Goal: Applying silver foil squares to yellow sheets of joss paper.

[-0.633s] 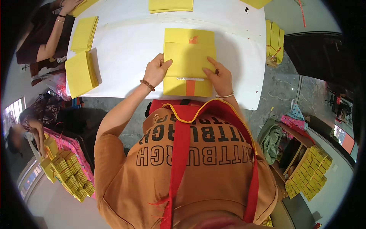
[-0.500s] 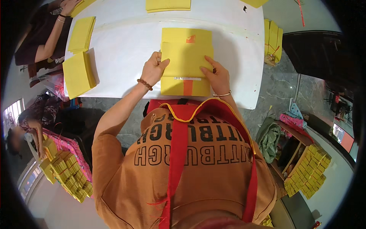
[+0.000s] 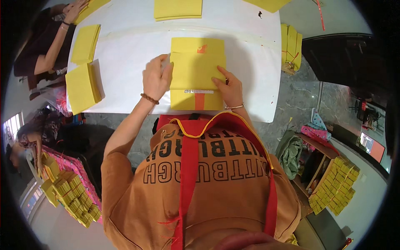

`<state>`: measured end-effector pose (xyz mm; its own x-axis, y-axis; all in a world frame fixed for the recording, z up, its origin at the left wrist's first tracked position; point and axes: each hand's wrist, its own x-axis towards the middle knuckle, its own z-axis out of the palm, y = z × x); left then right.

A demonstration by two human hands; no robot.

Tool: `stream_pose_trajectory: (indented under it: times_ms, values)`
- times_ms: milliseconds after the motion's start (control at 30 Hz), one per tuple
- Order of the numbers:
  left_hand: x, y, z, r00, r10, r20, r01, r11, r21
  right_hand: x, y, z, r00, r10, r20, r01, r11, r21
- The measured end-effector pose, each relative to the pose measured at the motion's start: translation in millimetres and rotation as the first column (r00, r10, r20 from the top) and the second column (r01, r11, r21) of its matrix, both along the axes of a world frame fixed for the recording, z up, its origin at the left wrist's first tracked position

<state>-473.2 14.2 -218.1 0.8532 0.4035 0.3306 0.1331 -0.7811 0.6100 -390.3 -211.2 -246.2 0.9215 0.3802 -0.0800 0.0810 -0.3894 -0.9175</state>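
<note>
Yellow paper stack (image 3: 196, 71) was being squared on the white tabletop (image 3: 125, 54), pressed flat under open left hand (image 3: 156, 78) and right hand (image 3: 228, 86); edge alignment seemingly remained.

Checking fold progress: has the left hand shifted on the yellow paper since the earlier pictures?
Yes. The left hand has slid up the left edge of the yellow paper, farther from the near edge of the white table.
</note>
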Motion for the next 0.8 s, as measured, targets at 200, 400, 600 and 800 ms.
stream_pose_trajectory:
  times_ms: [200, 400, 600, 800]
  values:
    - [19.8, -54.8, 13.7, 0.907, -0.404, -0.118, 0.421, 0.867, 0.267, -0.1, 3.1, 6.5, 0.999, 0.006, -0.040, -0.008, 0.999, -0.033]
    - [19.5, -57.2, -9.7, 0.855, -0.415, -0.312, 0.504, 0.808, 0.307, 0.0, 2.7, 7.7, 0.997, 0.032, 0.066, -0.029, 0.999, -0.045]
    - [18.2, -57.8, -14.4, 0.851, -0.393, -0.349, 0.496, 0.821, 0.284, -14.8, 22.6, 33.0, 0.840, 0.155, 0.521, 0.151, 0.854, -0.497]
    - [18.5, -53.0, -14.2, 0.752, -0.473, -0.458, 0.606, 0.771, 0.198, -5.6, 42.5, 19.8, 0.551, 0.565, 0.615, -0.281, 0.819, -0.500]
